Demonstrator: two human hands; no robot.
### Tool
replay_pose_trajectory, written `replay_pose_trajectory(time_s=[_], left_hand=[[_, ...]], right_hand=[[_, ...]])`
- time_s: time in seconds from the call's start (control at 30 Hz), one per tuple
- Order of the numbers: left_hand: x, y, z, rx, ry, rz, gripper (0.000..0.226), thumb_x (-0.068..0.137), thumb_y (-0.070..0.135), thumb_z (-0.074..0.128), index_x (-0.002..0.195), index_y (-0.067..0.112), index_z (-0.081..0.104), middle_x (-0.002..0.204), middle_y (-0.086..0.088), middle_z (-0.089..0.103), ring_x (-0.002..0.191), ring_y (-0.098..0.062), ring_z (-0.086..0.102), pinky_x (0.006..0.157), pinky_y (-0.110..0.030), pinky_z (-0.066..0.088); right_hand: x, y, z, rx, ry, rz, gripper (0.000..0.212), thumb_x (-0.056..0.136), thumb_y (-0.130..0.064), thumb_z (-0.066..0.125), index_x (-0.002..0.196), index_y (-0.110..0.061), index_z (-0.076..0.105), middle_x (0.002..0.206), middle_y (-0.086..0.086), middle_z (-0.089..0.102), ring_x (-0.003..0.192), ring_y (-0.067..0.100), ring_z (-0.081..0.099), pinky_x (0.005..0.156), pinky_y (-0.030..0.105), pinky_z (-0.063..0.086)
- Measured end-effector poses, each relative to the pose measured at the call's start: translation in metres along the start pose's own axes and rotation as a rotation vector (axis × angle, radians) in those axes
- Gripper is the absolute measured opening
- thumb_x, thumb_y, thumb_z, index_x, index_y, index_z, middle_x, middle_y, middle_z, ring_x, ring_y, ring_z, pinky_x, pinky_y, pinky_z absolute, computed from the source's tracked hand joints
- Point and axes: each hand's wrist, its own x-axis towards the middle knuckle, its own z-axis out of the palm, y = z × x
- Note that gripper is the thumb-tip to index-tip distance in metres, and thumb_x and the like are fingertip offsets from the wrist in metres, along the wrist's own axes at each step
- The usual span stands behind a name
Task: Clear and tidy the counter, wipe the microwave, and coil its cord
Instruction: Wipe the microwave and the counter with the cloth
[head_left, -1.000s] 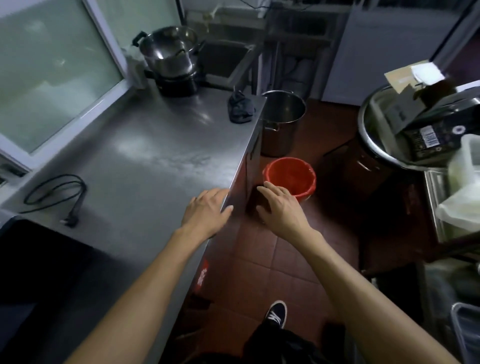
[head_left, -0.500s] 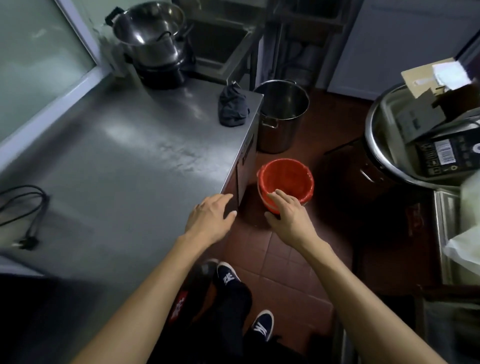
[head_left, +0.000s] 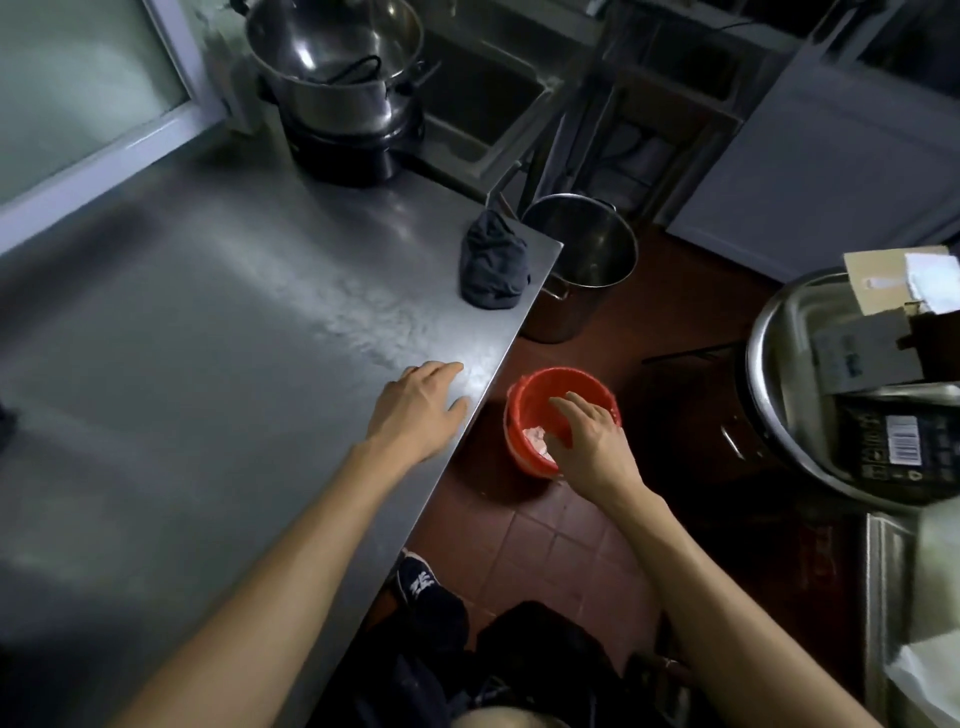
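Left hand (head_left: 418, 410): mine, flat on the counter (head_left: 218, 374) near its right edge, fingers straight and spread a little, holding nothing.
Right hand (head_left: 587, 441): over the mouth of the bucket (head_left: 524, 415), fingers loosely spread and bent downward; I cannot tell whether the tips touch anything.
Bucket: red, on the floor (head_left: 545, 561) just right of the counter edge, under my right hand; something pale (head_left: 537, 435) lies inside, beside my fingers, too blurred to name.
Cloth (head_left: 493, 273): dark, bunched, on the counter's far right corner, ahead of my left hand and well apart from it.
Pot (head_left: 582, 265): steel, on the floor beyond the bucket, against the counter's end.
Cooker (head_left: 337, 88): a steel pan on a black base at the counter's far end, well ahead of my left hand.
Basin (head_left: 763, 374): large steel bowl to the right of my right hand, holding boxes.
Shoe (head_left: 418, 582): dark, on the tiles below and between my forearms.
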Motion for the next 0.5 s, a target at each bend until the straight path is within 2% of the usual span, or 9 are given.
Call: replay_pose_trajectory(time_s=[0.23,0.5], left_hand=[[0.039,-0.022,-0.002,-0.015,-0.026,-0.039,0.05,0.097,0.04,0.051,0.144,0.023,0.044,0.146,0.003,0.047,0.129,-0.022,0.048,0.101,-0.04,0.044],[0.087,-0.033,0.008,-0.019,-0.032,-0.109,0.05,0.097,0.039,0.052,0.143,0.022,0.045,0.145,0.002,0.048,0.128,-0.024,0.047,0.1,-0.041,0.044]], right_hand=[[0.058,-0.011,-0.009,-0.083,0.005,0.012,0.053,0.092,-0.032,0.06,0.143,-0.022,0.049,0.151,0.0,0.045,0.139,0.03,0.04,0.11,0.047,0.034],[0.134,-0.007,-0.006,-0.075,-0.095,-0.09,0.049,0.091,-0.031,0.056,0.139,-0.021,0.052,0.147,0.001,0.049,0.135,0.032,0.044,0.107,0.05,0.04]])
